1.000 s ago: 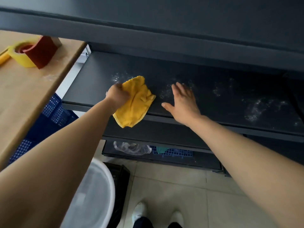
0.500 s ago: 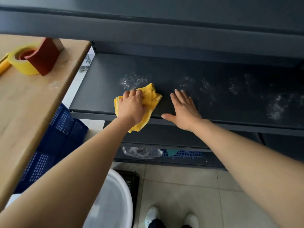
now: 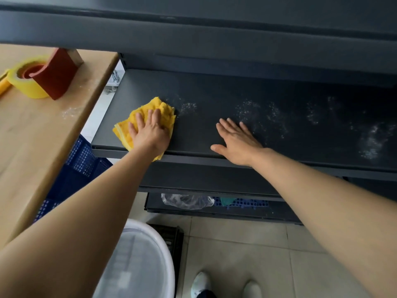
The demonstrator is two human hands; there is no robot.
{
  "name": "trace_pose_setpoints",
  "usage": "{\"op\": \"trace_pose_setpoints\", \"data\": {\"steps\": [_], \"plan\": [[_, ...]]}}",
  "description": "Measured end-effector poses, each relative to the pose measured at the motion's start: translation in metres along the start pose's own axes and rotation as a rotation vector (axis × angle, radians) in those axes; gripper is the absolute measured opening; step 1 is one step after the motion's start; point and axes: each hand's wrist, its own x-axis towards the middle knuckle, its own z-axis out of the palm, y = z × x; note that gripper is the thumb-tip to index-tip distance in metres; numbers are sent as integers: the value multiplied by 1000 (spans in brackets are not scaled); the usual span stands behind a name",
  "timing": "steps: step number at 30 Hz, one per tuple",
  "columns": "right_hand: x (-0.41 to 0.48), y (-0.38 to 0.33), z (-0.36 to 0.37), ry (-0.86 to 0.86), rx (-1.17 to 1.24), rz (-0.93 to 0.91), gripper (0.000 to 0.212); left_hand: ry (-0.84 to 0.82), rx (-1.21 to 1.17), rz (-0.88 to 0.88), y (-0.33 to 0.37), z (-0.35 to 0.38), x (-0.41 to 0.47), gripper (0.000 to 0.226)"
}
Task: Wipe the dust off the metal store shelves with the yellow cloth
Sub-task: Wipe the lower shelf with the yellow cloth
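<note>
1. Pressing flat-fingered, your left hand (image 3: pixel 150 132) pins the yellow cloth (image 3: pixel 164 109) on the metal shelf (image 3: pixel 214 91), left of centre.
2. Your right hand (image 3: pixel 238 145) rests open and empty mid-frame.
3. Patches of dust (image 3: pixel 373 140) speckle rightward; most wiping looks undone.

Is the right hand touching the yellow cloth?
No, the right hand lies flat on the shelf, apart from the yellow cloth under the left hand.

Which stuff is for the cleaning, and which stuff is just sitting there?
For the cleaning: yellow cloth, left hand pressing on it, shelf, dust, right hand flat on the shelf.
Just sitting there: tape roll, red block, wooden table, blue crate, white tub, plastic bag.
</note>
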Motion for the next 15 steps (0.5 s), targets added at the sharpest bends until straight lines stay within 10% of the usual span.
{"op": "trace_pose_setpoints", "data": {"steps": [8, 15], "plan": [[4, -5, -3, -24, -3, 31, 70, 2, -2, 316, 42, 17, -14, 57], [5, -3, -5, -24, 34, 32, 73, 181, -32, -54, -37, -9, 26, 54]]}}
